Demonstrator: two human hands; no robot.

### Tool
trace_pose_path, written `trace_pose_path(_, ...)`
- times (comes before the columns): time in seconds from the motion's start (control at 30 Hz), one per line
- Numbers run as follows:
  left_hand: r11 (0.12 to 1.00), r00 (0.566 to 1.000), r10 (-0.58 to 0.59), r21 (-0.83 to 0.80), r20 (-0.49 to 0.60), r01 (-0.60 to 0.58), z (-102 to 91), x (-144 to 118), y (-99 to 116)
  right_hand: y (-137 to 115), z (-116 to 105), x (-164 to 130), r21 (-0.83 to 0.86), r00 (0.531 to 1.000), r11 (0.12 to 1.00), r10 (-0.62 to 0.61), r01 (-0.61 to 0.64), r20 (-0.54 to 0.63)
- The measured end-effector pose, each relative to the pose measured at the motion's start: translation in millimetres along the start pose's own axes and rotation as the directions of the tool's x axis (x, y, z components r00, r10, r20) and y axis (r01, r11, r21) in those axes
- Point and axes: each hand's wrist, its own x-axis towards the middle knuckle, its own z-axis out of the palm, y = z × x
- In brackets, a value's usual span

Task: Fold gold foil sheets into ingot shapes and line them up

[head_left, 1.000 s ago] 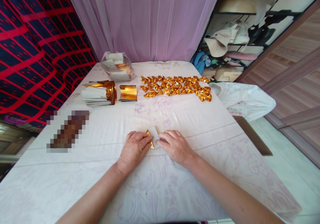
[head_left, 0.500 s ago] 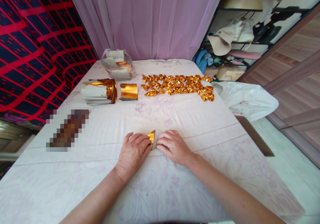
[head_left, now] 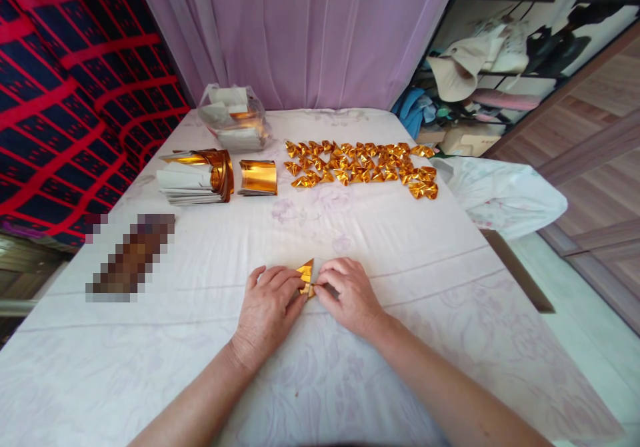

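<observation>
Near the front edge of the white tablecloth (head_left: pixel 400 367), the left hand (head_left: pixel 267 310) and the right hand (head_left: pixel 350 294) meet at a small gold foil paper (head_left: pixel 305 277). The fingertips of both hands are closed on it from each side and press it against the cloth; one pointed corner stands up between them. To the left lies a blurred brown object (head_left: pixel 130 257). Farther back, at the left, sits a stack of foil sheets (head_left: pixel 193 177), and just beside it a curled gold sheet (head_left: pixel 257 177). To the right spread many folded gold pieces (head_left: pixel 360 167) in rows. Behind the stack stands a clear plastic bag (head_left: pixel 234 124), before a purple curtain (head_left: pixel 310 34).
</observation>
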Motion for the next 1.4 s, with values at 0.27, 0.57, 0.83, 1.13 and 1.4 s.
trace_pose_path(0.27, 1.0, 1.0, -0.015, -0.017, -0.004, 0.015, 0.7, -0.9, 0.7, -3.1, 1.1, 1.5, -0.026, 0.999, 0.999, 0.046, -0.046, -0.013)
trace_pose_path(0.57, 0.999, 0.999, -0.039, -0.027, -0.006, 0.039, 2.3, 0.5, 1.5, -4.1, -0.4, 2.4, -0.052, 0.999, 0.998, 0.045, -0.045, -0.004)
trace_pose_path(0.83, 0.998, 0.999, -0.047, -0.033, -0.011, 0.046, 1.7, 2.2, 3.0, -5.1, -0.9, 3.6, -0.045, 0.998, 0.997, 0.061, -0.061, -0.001)
trace_pose_path(1.13, 0.998, 0.998, -0.056, -0.033, -0.016, 0.056, 1.3, 2.3, 4.4, -5.3, -1.0, 4.3, -0.057, 0.998, 0.997, 0.059, -0.059, 0.0)
trace_pose_path(1.4, 0.998, 0.998, -0.053, -0.028, -0.016, 0.052, 1.5, 4.4, 5.0, -6.1, -1.4, 4.0, -0.057, 0.997, 0.995, 0.079, -0.079, 0.012)
